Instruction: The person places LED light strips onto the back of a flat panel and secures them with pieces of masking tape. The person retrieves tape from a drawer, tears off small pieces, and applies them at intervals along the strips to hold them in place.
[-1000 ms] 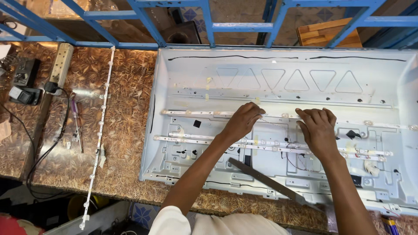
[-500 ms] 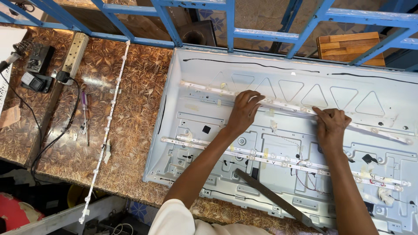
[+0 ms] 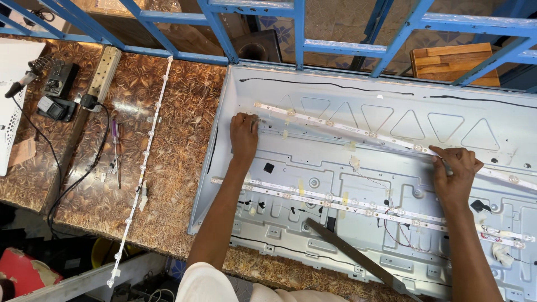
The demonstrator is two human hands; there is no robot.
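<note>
Our left hand [image 3: 244, 131] presses flat, fingers released, beside the upper light strip [image 3: 341, 127]; our right hand [image 3: 456, 173] pinches that strip.

Single view: head-worn camera, looking steeply down from above the person, close over a patterned brown worktable [image 3: 179, 156] and an opened white television back panel [image 3: 391, 168]; both forearms enter from the bottom edge.

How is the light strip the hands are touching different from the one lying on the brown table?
The upper light strip lies slanted inside the white metal panel, pressed by the left hand and the right hand. The loose light strip lies on the brown patterned table, untouched, with its lower end hanging past the table edge. Both are thin, white and dotted with small lights.
</note>
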